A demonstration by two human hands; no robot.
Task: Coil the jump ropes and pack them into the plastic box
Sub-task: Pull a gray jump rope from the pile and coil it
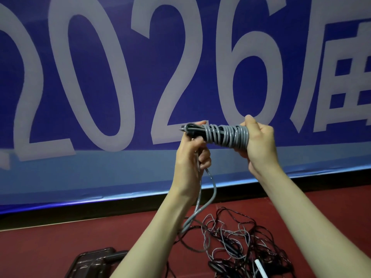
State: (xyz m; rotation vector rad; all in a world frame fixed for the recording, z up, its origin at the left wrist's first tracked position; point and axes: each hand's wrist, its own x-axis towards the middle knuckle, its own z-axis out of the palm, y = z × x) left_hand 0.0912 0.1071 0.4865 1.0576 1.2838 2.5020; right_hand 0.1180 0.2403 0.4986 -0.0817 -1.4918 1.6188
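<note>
A grey jump rope [226, 135] is wound in tight turns around its dark handles, held up in front of me. My right hand [261, 143] grips the right end of the bundle. My left hand [192, 151] grips the left end, where the dark handle tips stick out, and the rope's loose tail hangs down from it to the floor. A tangled pile of black and grey jump ropes [241, 243] lies on the red floor below. The dark plastic box [94, 261] sits at the bottom left, partly hidden by my left forearm.
A large blue banner [120, 77] with white "2026" lettering fills the wall straight ahead. A white handle [261, 267] pokes out of the rope pile. Red floor [60, 237] stretches to the left of the pile.
</note>
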